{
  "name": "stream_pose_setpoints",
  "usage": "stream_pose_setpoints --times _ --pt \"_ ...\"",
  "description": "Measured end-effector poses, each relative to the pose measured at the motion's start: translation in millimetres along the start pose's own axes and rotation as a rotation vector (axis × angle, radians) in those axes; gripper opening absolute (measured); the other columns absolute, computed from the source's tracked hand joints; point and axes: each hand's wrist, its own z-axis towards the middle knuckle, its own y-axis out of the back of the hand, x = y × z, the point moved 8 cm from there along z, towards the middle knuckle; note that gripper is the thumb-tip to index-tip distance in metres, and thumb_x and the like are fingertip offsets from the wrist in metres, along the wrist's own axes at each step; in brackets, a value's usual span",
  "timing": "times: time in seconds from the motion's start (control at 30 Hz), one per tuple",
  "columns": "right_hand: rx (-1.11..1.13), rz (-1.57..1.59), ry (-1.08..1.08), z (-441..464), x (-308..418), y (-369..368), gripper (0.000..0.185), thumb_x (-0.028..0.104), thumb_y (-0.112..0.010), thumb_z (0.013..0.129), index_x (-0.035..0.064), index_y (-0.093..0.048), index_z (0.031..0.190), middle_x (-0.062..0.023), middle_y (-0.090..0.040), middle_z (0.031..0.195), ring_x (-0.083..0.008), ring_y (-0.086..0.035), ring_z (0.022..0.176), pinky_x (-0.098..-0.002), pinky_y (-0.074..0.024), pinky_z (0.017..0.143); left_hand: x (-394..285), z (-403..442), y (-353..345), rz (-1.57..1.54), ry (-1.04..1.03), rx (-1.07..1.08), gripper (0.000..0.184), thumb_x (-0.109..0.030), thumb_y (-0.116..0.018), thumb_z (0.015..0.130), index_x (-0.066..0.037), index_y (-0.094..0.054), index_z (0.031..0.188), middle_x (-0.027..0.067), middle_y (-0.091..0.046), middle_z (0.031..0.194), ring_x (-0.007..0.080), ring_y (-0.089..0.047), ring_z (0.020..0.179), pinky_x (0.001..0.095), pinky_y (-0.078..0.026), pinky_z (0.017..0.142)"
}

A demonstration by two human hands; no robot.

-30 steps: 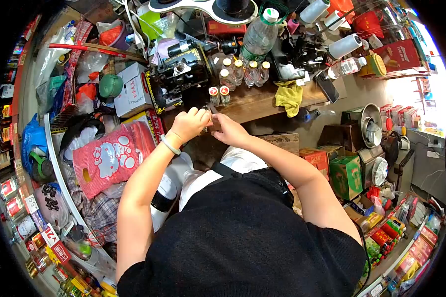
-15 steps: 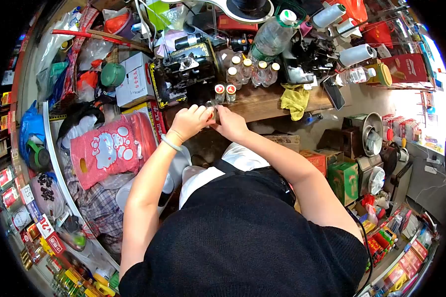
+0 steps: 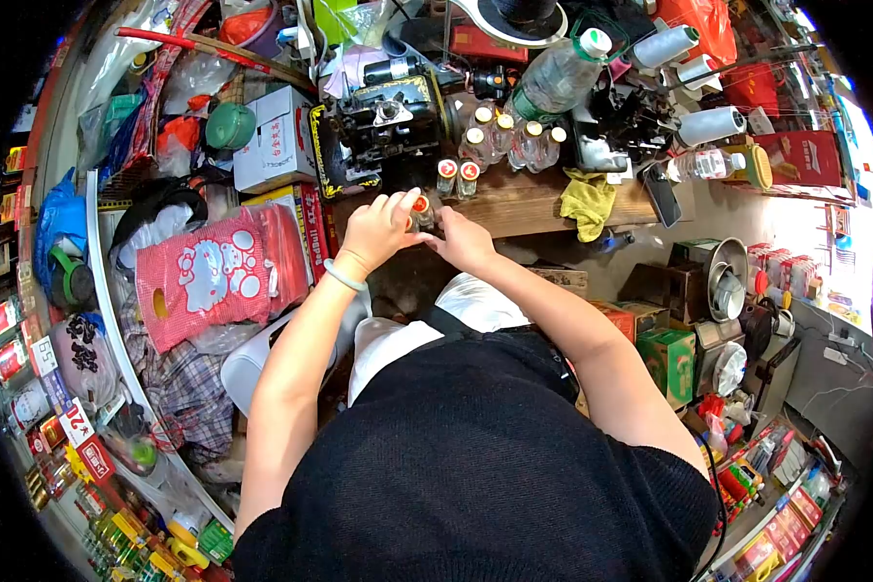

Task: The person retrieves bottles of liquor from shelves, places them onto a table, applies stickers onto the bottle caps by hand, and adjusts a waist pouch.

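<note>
A small glass bottle (image 3: 421, 207) with a red-patterned cap stands upright between my hands at the front edge of the wooden table. My left hand (image 3: 382, 229), with a pale bracelet at its wrist, is closed around the bottle's left side. From the right, the curled fingers of my right hand (image 3: 463, 239) press against the same bottle; their tips are partly hidden. Just beyond are two similar bottles, a left capped bottle (image 3: 446, 177) and a right capped bottle (image 3: 468, 179). Several clear bottles (image 3: 524, 147) with pale gold caps are grouped behind them.
A black sewing machine (image 3: 390, 121) stands at the back left of the wooden table (image 3: 524, 206). A yellow cloth (image 3: 588, 204) and a phone (image 3: 662, 197) lie to the right. Behind the small bottles stands a large plastic bottle (image 3: 561, 76). A pink bag (image 3: 204, 276) is at left.
The view has shifted slightly, so the table's things appear a little further right. The bottle's red-patterned cap now shows between my hands, and my right fingers have drawn slightly back from the top.
</note>
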Motion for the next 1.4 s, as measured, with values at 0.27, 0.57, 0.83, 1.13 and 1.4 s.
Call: stream_pose_setpoints --times 0.27,0.57,0.83,1.13,1.4 --pt "0.368 0.188 0.100 1 -9 -65 0.037 0.040 -0.069 0.084 0.0034 -0.068 0.093 -0.0187 -0.070 0.087 -0.0340 -0.068 0.085 -0.0431 -0.0521 0.075 10 -15 19 -0.118 0.119 -0.190 0.088 -0.057 -0.082 0.063 -0.007 -0.043 0.124 0.0128 -0.058 0.117 0.0317 -0.061 0.103 0.0380 -0.054 0.081" --pt "0.475 0.447 -0.101 9 -5 -89 0.037 0.032 -0.062 0.092 -0.0019 -0.062 0.106 -0.0086 -0.068 0.087 -0.0156 -0.065 0.070 -0.0306 -0.0547 0.059 16 -83 1 -0.286 0.521 -0.259 0.074 -0.033 -0.083 0.077 -0.004 -0.038 0.129 0.0149 -0.057 0.124 0.0309 -0.061 0.106 0.0391 -0.052 0.086" --pt "0.432 0.498 -0.175 8 -9 -95 0.038 0.030 -0.060 0.092 -0.0029 -0.061 0.112 -0.0087 -0.069 0.093 -0.0169 -0.067 0.073 -0.0305 -0.0564 0.061 27 -92 -56 -0.542 0.849 0.153 0.049 -0.024 -0.073 0.086 -0.004 -0.050 0.125 0.0184 -0.068 0.106 0.0342 -0.068 0.095 0.0447 -0.053 0.076" --pt "0.410 0.684 -0.282 7 4 -98 0.040 0.031 -0.061 0.093 0.0001 -0.055 0.118 -0.0100 -0.066 0.103 -0.0172 -0.066 0.078 -0.0307 -0.0570 0.064 41 -78 -53 -0.461 0.756 0.276 0.041 -0.019 -0.066 0.089 -0.003 -0.052 0.124 0.0213 -0.065 0.113 0.0414 -0.062 0.102 0.0492 -0.052 0.081" --pt "0.440 0.672 -0.300 -4 6 -89 0.038 0.029 -0.059 0.096 0.0023 -0.056 0.122 -0.0082 -0.066 0.105 -0.0151 -0.065 0.078 -0.0296 -0.0560 0.066 31 -104 -38 -0.412 0.633 0.167 0.071 -0.028 -0.070 0.088 -0.001 -0.036 0.143 0.0241 -0.055 0.131 0.0392 -0.057 0.117 0.0443 -0.052 0.092"
